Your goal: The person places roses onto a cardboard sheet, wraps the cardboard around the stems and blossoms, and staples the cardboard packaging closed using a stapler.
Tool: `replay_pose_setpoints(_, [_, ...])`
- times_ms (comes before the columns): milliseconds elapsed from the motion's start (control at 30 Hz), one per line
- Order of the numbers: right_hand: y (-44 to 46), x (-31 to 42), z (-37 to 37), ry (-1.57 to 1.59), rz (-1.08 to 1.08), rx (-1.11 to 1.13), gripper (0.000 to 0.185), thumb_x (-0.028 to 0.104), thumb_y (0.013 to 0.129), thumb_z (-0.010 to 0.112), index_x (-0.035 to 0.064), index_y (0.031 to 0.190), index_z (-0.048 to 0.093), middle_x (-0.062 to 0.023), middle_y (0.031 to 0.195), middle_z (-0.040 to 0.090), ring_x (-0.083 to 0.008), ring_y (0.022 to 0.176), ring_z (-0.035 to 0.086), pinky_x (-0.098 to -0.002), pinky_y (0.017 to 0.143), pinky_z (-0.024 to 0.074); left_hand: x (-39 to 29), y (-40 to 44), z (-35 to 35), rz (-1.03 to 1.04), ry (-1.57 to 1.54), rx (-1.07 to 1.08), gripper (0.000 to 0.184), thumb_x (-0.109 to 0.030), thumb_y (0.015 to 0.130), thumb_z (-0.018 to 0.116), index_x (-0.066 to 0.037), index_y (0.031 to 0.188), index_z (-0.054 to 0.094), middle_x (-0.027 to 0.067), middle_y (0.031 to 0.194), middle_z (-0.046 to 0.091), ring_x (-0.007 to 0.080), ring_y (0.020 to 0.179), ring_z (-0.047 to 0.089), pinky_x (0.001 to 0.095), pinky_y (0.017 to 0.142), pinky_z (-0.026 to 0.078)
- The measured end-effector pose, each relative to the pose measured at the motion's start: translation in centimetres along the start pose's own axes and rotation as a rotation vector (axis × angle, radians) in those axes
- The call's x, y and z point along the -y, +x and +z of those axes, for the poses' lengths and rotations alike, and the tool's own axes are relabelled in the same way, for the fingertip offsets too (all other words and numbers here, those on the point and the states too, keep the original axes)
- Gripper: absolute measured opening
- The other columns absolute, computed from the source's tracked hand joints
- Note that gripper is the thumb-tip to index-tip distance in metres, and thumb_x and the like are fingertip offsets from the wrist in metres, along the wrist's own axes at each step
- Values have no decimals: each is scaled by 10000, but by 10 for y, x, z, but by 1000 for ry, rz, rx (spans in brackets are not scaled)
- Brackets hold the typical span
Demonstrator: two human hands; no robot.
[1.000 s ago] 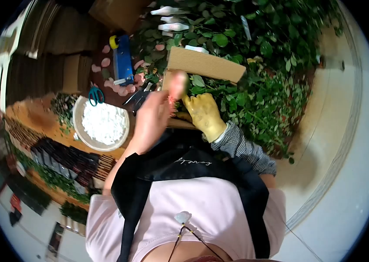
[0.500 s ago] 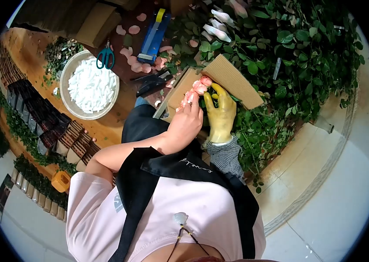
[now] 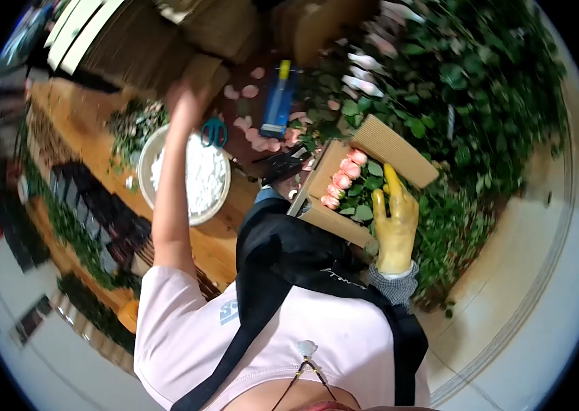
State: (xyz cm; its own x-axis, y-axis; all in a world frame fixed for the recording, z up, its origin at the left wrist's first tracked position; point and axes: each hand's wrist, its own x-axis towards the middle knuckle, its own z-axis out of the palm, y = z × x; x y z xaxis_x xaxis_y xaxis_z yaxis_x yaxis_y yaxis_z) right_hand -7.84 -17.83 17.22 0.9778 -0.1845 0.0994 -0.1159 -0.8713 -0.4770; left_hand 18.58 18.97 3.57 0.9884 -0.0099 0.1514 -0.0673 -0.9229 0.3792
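Note:
My left hand, bare and smeared by motion, is at the edge of the brown cardboard pieces; its fingers cannot be made out. My right hand, in a yellow glove, lies beside the green leaves of the pink roses, fingers apart and gripping nothing visible. Those roses rest in a row on an open corrugated cardboard wrap, with its flap folded out behind them. Black cutters lie just left of the wrap.
A round bowl of white pieces stands left, with teal scissors at its rim. A blue tape dispenser sits among loose petals. Piled leafy stems fill the right, near white-netted blooms. Dark bundles lie far left.
My left hand has left the roses and moved up and left to the cardboard pieces. My right hand stays beside the roses. The view has shifted, and the row of blooms is now uncovered.

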Motion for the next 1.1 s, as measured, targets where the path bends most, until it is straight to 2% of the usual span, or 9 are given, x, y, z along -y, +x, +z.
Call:
replay_pose_setpoints(133, [-13, 6, -1, -20, -4, -104, 416, 93, 853, 676, 21, 1255, 598, -190, 1110, 680, -378, 930, 651, -458, 817, 528, 38, 29, 30, -50, 300, 148, 786, -471, 785, 795, 39, 1296, 486, 276, 1121, 649, 432, 1037, 632, 503, 874, 529])
replay_pose_setpoints(300, [-37, 15, 0, -3, 103, -210, 426, 64, 844, 691, 28, 1263, 623, -186, 1121, 691, -374, 973, 654, -444, 861, 530, 26, 23, 8, 59, 453, 73, 804, -459, 790, 802, 9, 1353, 470, 286, 1171, 600, 432, 1106, 580, 500, 926, 502])
replay_pose_setpoints(433, [-64, 15, 0, 9, 188, -281, 418, 49, 858, 682, 28, 1269, 608, -165, 1076, 700, -340, 883, 669, -417, 791, 542, -38, -24, -54, 48, -369, -51, 933, -235, 793, 856, -39, 1510, 294, 182, 1236, 472, 313, 1121, 520, 429, 958, 472])
replay_pose_setpoints(500, [-78, 21, 4, 388, 388, -239, 434, 23, 875, 674, 42, 1304, 605, -174, 1037, 707, -328, 867, 688, -368, 759, 549, -64, -66, -73, 77, -652, 228, 1019, -134, 814, 833, -93, 1572, 153, 85, 1092, 506, 206, 940, 561, 327, 809, 524])
replay_pose_setpoints(700, [-66, 25, 17, 1283, 393, 32, 517, 155, 987, 634, 50, 1461, 456, -62, 1176, 638, -113, 1023, 587, -226, 903, 476, -163, -187, -42, -71, -1025, 750, 316, -59, 970, 632, -39, 1286, 627, -42, 898, 597, 42, 794, 520, 192, 719, 439])
replay_pose_setpoints(767, [-64, 9, 15, 1273, 247, 79, 511, 233, 1005, 628, 46, 1453, 469, -47, 1136, 636, -77, 951, 573, -196, 862, 479, -168, -192, -30, -53, -1095, 641, 302, -48, 980, 624, -10, 1280, 623, -22, 934, 624, 42, 823, 539, 191, 731, 441])
replay_pose_setpoints(967, [-63, 18, 6, 1810, 614, 132, 522, 146, 1021, 578, 7, 1489, 394, -128, 1285, 613, -208, 1223, 568, -281, 1054, 479, -167, -171, -4, -244, -1285, 316, 171, -39, 1030, 515, 8, 1157, 620, 52, 1025, 656, 130, 889, 615, 246, 835, 492])
replay_pose_setpoints(1033, [-65, 32, 44, 1144, 255, 74, 548, 217, 974, 668, 24, 1446, 466, -121, 1290, 644, -191, 1199, 586, -296, 958, 497, -187, -188, 1, 32, -1010, 146, 143, -52, 1008, 557, 2, 1130, 609, 64, 1028, 649, 138, 886, 588, 263, 802, 481])
replay_pose_setpoints(1100, [-58, 48, 39, 894, 617, -35, 486, 251, 947, 706, 18, 1350, 567, -126, 1166, 715, -172, 1055, 660, -316, 875, 522, -189, -205, 17, 215, -842, 65, 201, -46, 982, 597, -4, 1179, 593, 87, 987, 598, 173, 854, 562, 280, 773, 467])
